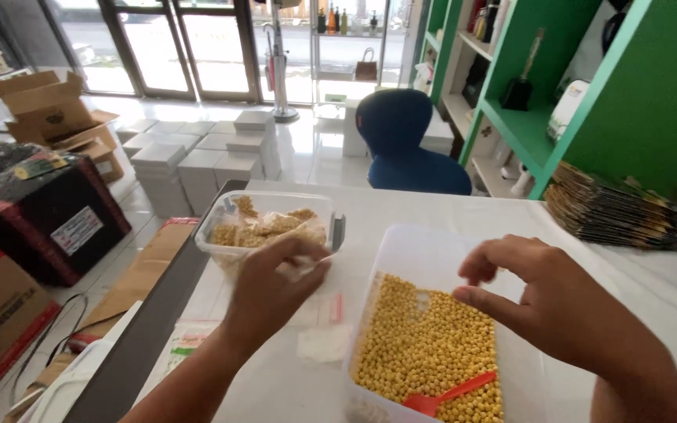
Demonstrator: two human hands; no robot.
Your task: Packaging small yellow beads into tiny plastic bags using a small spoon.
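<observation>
my left hand reaches toward the clear plastic tub at the table's far left corner, fingers curled around something thin and clear that blurs against the tub's front wall; i cannot tell whether it is a small bag or only the wall's glare, so i cannot tell what the grip closes on. the tub holds small clear packets of tan, crumbly pieces. my right hand hovers over the long white tray just beside the tub, fingers bent and drawn loosely toward the thumb, holding nothing i can see. the tray is filled in its near half with round yellow beans, and a red plastic scoop lies on them near the front edge. on the white tablecloth between my hands lie small flat clear bags, one with a red strip. at the table's right end sits a stack of flat brown pouches. on the floor to the left are white boxes, open brown cartons and a black-wrapped parcel with a white rectangular label.
</observation>
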